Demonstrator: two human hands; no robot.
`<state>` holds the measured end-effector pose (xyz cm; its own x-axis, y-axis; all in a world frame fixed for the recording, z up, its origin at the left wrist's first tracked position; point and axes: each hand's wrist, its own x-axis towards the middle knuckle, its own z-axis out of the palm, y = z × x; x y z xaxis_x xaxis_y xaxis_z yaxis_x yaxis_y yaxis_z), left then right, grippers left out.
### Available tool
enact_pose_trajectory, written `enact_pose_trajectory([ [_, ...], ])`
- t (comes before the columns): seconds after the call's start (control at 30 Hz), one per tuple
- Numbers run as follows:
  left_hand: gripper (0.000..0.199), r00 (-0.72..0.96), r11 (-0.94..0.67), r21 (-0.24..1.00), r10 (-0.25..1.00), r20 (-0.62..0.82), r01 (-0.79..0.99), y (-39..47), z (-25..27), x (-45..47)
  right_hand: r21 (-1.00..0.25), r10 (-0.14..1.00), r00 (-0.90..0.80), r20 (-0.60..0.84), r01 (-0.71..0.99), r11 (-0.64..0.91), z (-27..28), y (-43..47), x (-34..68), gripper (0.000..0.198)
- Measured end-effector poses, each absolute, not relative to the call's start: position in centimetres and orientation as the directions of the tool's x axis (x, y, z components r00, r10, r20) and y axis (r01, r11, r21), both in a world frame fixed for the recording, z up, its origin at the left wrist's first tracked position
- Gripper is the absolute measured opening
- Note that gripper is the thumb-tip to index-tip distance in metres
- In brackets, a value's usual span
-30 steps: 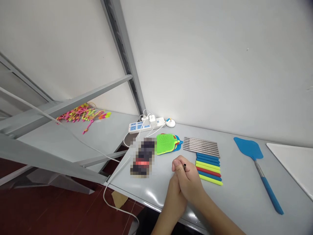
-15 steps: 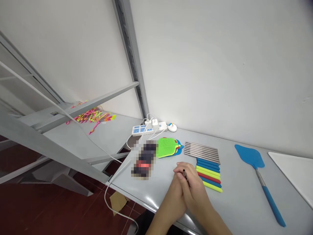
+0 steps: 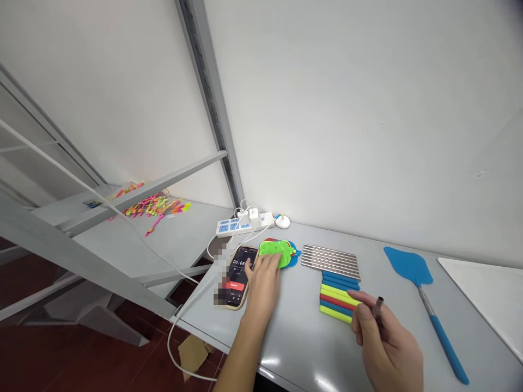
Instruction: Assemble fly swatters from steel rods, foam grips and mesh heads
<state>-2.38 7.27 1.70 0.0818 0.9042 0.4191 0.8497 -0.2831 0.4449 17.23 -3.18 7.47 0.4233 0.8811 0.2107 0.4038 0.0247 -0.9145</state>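
My left hand (image 3: 263, 283) reaches over the table with its fingers stretched out. Its fingertips touch the front of a green perforated fly swatter head (image 3: 273, 251), and the thumb stands apart beside the phone. Under that green head lie more heads, with blue and red edges showing. My right hand (image 3: 386, 340) is closed around a metal tube (image 3: 379, 305), whose dark hollow end points up. Left of this hand lies a row of coloured handle sleeves (image 3: 337, 299) in blue, yellow-green and red. Several silver metal tubes (image 3: 330, 261) lie side by side just behind the sleeves.
A phone (image 3: 242, 275) with a running timer lies left of the swatter heads. Behind it stands a power strip (image 3: 245, 224) with chargers and white cables. A blue fly swatter (image 3: 425, 294) and a white board (image 3: 486, 299) lie right. Colourful pieces (image 3: 153, 207) cover the left shelf.
My hands have parted from being together near the sleeves. The left has moved left to the green swatter head; the right has moved right with the metal tube. The view has shifted slightly.
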Motion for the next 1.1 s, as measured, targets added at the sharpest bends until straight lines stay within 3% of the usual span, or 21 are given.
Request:
enact_pose_trajectory([
  [0.17,0.021,0.078,-0.366,0.437,0.832,0.550,0.822,7.0,1.9,-2.3,-0.900,0.889,0.401,0.223,0.436,0.029,6.7,-3.2,17.9,0.042],
  [0.33,0.025,0.041,-0.475,0.430,0.705,0.708,0.768,6.3,2.3,-1.3,-0.907,0.900,0.408,0.154,0.420,-0.036,6.4,-2.4,19.0,0.048],
  [0.5,0.038,0.098,-0.755,0.410,0.525,0.845,0.511,3.5,3.7,1.8,-0.980,0.955,0.287,-0.075,0.154,-0.123,7.1,-1.1,20.7,0.059],
  [0.63,0.041,0.082,-0.796,0.506,0.559,0.825,0.332,0.4,2.9,4.6,-0.968,0.960,0.137,-0.243,-0.097,-0.232,7.3,-1.7,21.9,0.056],
  [0.73,0.042,-0.101,-0.597,0.802,0.796,0.597,0.037,-1.5,1.6,6.7,-0.975,0.977,0.098,-0.192,-0.137,-0.178,7.5,-2.8,21.8,0.042],
  [0.8,0.076,-0.139,-0.398,0.854,0.917,0.373,-0.334,-2.4,0.9,8.0,-0.982,0.980,0.136,-0.144,-0.143,-0.124,7.6,-3.4,20.9,0.039],
  [0.87,0.093,-0.044,-0.155,0.738,0.985,0.168,-0.657,-3.0,0.3,9.0,-0.990,0.976,0.194,-0.100,-0.113,-0.080,7.5,-3.8,19.6,0.040],
  [0.9,0.090,0.023,-0.032,0.656,0.997,0.074,-0.754,-3.2,0.1,9.2,-0.995,0.975,0.210,-0.076,-0.078,-0.061,7.2,-4.0,18.9,0.040],
  [1.0,0.060,0.120,0.210,0.490,0.971,-0.209,-0.846,-4.0,0.1,8.7,-0.998,0.994,0.113,0.001,0.060,-0.006,6.2,-4.5,17.6,0.039],
  [1.1,0.040,0.093,0.249,0.453,0.936,-0.340,-0.856,-4.3,1.1,6.9,-0.984,0.996,-0.029,0.080,0.160,0.084,5.6,-5.0,17.8,0.039],
])
